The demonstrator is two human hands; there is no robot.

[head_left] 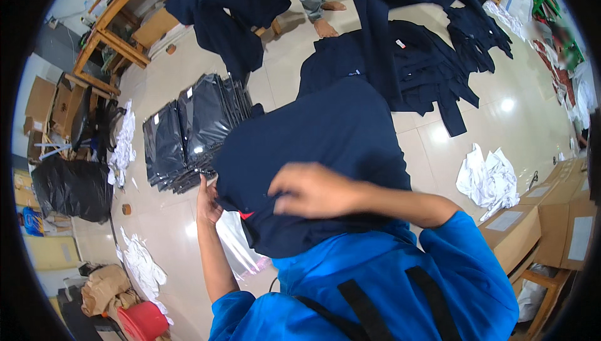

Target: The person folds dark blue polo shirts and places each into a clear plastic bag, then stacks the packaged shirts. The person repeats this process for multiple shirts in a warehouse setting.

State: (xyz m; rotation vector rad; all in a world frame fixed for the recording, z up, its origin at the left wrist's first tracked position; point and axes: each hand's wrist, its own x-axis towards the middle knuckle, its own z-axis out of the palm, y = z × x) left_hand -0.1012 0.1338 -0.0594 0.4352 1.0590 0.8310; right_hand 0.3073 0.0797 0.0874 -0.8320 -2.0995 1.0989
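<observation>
1. Two grips are seen: the left grip (pixel 208 203) is set at the left edge of the garment, its fingers touching the cloth; how tightly it is closed cannot be told. The right grip (pixel 312 189), blurred, is loosely curled with its fingers parted, and nothing is seen held in it; contact with the cloth cannot be judged.
2. One navy knit garment (pixel 313 128) is spread over the lap, right of the left grip and beneath the right grip.
3. Two stacks of black, glossy packages (pixel 210 112) are placed just ahead of the left grip. One clear plastic sleeve (pixel 241 247) is laid on the floor, bodyward of it.
4. One heap of navy garments (pixel 432 59), not countable, is spread on the floor well ahead of the right grip.
5. One red tag (pixel 246 215) is seen just right of the left grip; two white labels (pixel 190 91) are borne by the stacks, one each. No lettering can be made out on these.
</observation>
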